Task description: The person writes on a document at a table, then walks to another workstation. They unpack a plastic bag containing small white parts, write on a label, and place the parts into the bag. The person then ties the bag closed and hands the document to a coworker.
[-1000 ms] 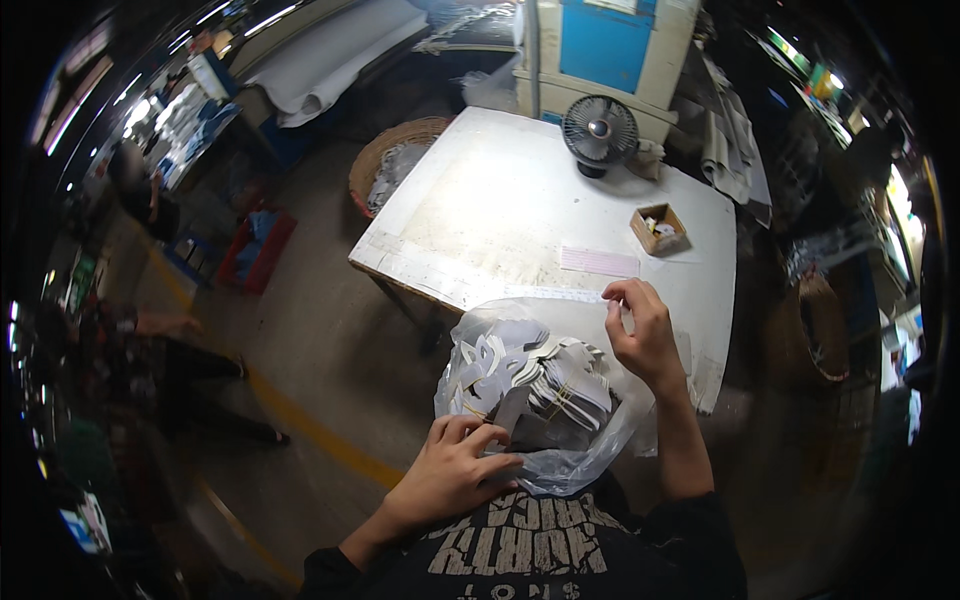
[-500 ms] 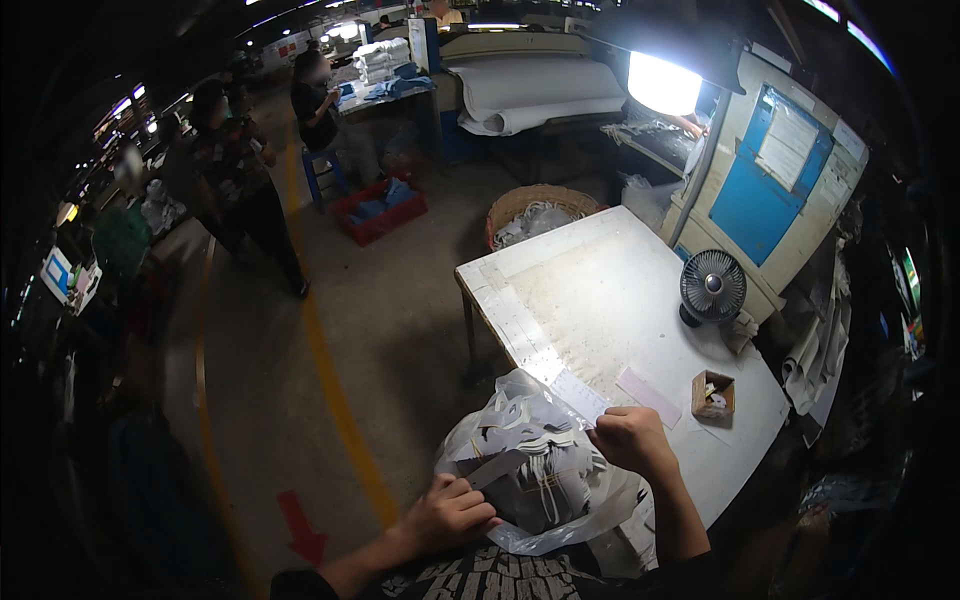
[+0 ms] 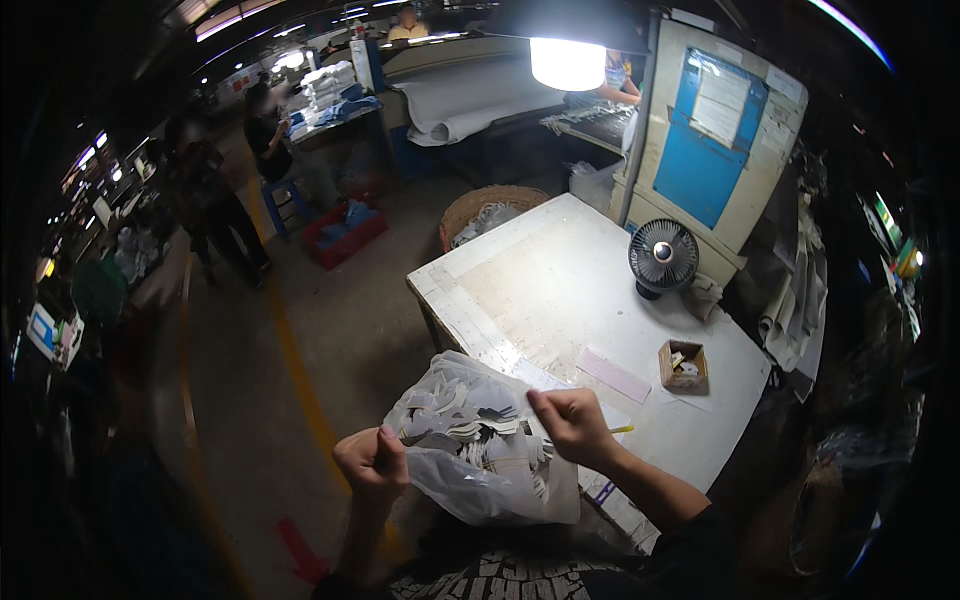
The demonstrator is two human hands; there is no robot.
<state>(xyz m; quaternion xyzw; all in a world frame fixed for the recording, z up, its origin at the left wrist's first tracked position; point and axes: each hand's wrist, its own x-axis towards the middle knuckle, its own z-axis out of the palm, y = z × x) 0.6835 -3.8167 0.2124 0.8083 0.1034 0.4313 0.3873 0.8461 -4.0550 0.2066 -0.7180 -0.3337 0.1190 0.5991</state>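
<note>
A translucent plastic bag [image 3: 440, 475] stands in front of me at the table's near left corner, its mouth spread wide. Inside lie stacked white and grey cut pieces [image 3: 490, 430], some tied in bundles. My left hand [image 3: 372, 462] is closed in a fist at the left rim of the bag, thumb up, pinching the plastic. On the opposite side, my right hand [image 3: 575, 425] is closed on the rim too, above the table edge. The plastic inside both fists is mostly hidden by the fingers.
The white table [image 3: 540, 270] carries a small black fan [image 3: 663, 255], a little box [image 3: 683, 367] of small pieces and a pale paper strip [image 3: 613, 375]. Beyond are a wicker basket [image 3: 465, 210], a red crate [image 3: 340, 240] and a bright lamp [image 3: 568, 65]. People stand and sit at the left.
Both fists have risen, the left one turning upright, and the bag's mouth is pulled up with them. My view has shifted to the right, so the surroundings sit further left.
</note>
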